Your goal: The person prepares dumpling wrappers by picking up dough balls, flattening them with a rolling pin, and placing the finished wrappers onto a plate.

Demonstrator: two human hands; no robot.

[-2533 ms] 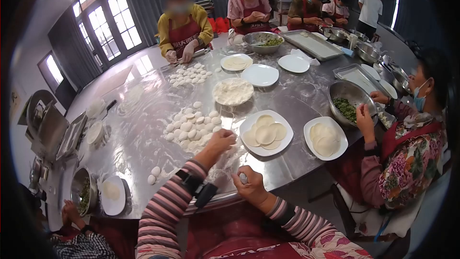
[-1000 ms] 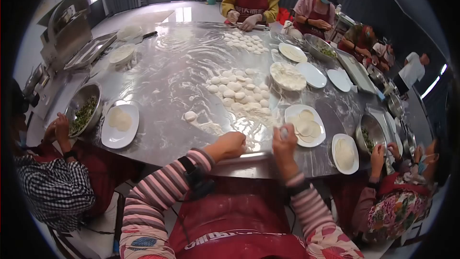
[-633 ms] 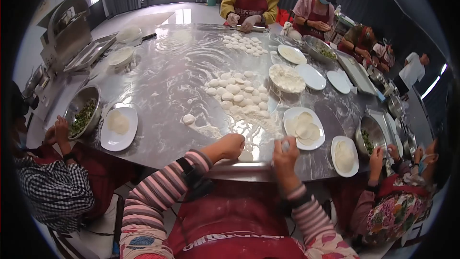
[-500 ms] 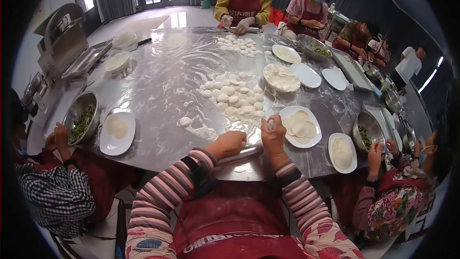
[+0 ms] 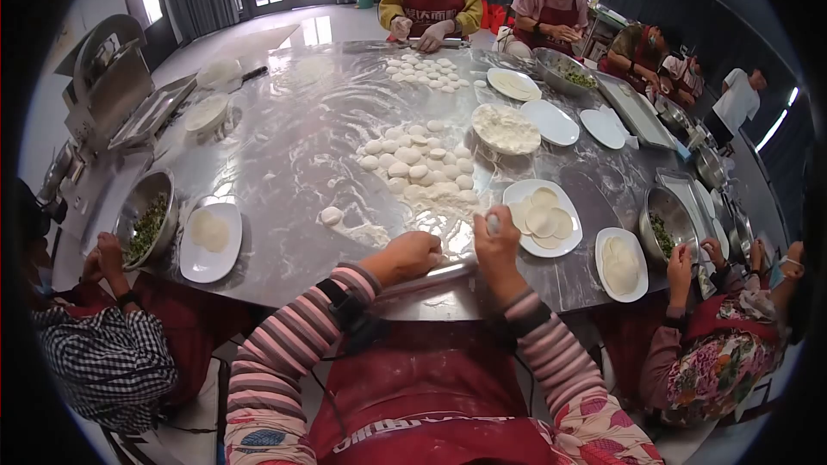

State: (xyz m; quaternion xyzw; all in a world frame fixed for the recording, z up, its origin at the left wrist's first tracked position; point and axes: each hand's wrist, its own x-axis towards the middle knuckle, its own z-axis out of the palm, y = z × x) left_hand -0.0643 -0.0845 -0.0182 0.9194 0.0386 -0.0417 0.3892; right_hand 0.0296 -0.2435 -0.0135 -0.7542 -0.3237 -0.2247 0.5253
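Near the table's front edge, my left hand (image 5: 408,257) is closed, palm down, its fingers curled; what it holds, if anything, is hidden. Just to its right my right hand (image 5: 498,248) is wrapped round a rod (image 5: 493,224), whose pale end shows above the fist. A shiny strip (image 5: 450,271) lies at the table edge between the hands. Beyond them, loose flour (image 5: 439,199) borders a pile of small round dough pieces (image 5: 417,156). One dough piece (image 5: 330,216) sits apart on the left. A white plate (image 5: 566,239) of flat dough rounds (image 5: 542,222) stands right of my right hand.
A flour bowl (image 5: 506,130) stands beyond the plate; another plate (image 5: 629,294) lies at right. At left are a plate (image 5: 209,269) and a bowl of chopped greens (image 5: 146,220). Co-workers sit on both sides and across the metal table (image 5: 276,172).
The view has shifted slightly, and the table's contents sit a little higher in it. Both my hands stay near the table edge, my left still closed and my right still round the rod.
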